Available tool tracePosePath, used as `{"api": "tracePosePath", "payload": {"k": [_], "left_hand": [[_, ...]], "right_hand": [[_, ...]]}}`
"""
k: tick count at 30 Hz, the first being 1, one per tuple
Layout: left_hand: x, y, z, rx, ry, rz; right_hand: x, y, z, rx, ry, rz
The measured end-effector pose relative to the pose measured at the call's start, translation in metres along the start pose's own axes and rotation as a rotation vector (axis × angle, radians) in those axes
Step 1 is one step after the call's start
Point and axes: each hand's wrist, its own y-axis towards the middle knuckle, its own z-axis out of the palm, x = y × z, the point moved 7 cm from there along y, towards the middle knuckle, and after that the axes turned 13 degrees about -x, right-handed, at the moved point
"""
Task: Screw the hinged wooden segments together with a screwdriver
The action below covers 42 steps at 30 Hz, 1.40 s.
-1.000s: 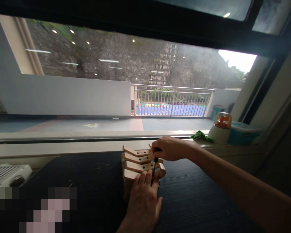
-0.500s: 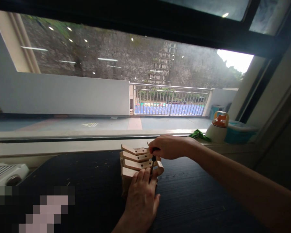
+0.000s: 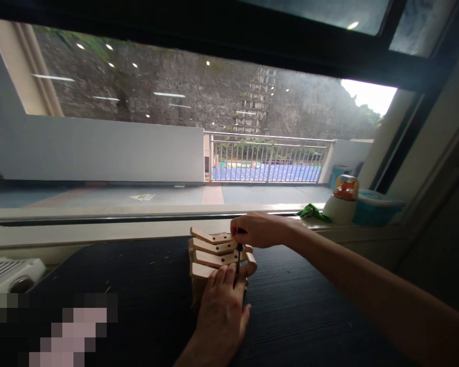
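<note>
Right hand [image 3: 262,230] and driver [image 3: 239,247] have shifted a little to the left against the block [image 3: 197,289] since a second ago, so that the driver now stands nearer upright. Closest lies the left hand [image 3: 224,302], over the nearest slat, its fingers extended and thumb spread apart; whether the fingertips pinch anything cannot be told. Above it, the right hand is curled closed around the driver's handle, and the shaft runs down among the left fingers, which hide its tip. Four bent slats [image 3: 208,259] cross the block's top, with dark holes or screws in those left uncovered. The block sits on the black table [image 3: 137,290], near its far edge. Past that, on the sill [image 3: 137,232], stand a green cloth [image 3: 312,212], a bottle [image 3: 340,209] and a tub [image 3: 377,210]. Outside are a railing [image 3: 268,159] and rock face [image 3: 176,76].
</note>
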Motion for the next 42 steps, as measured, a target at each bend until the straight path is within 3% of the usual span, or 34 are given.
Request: {"api": "tracePosePath", "payload": {"k": [9, 20, 42], "left_hand": [[0.000, -0.001, 0.002, 0.000, -0.009, 0.003], [0.000, -0.001, 0.001, 0.001, -0.006, -0.002], [-0.001, 0.000, -0.001, 0.002, -0.015, 0.000]], "right_hand": [[0.003, -0.006, -0.002, 0.004, 0.051, -0.059], [0.004, -0.001, -0.002, -0.044, -0.046, -0.028], [-0.004, 0.001, 0.005, -0.016, 0.007, -0.009]]}}
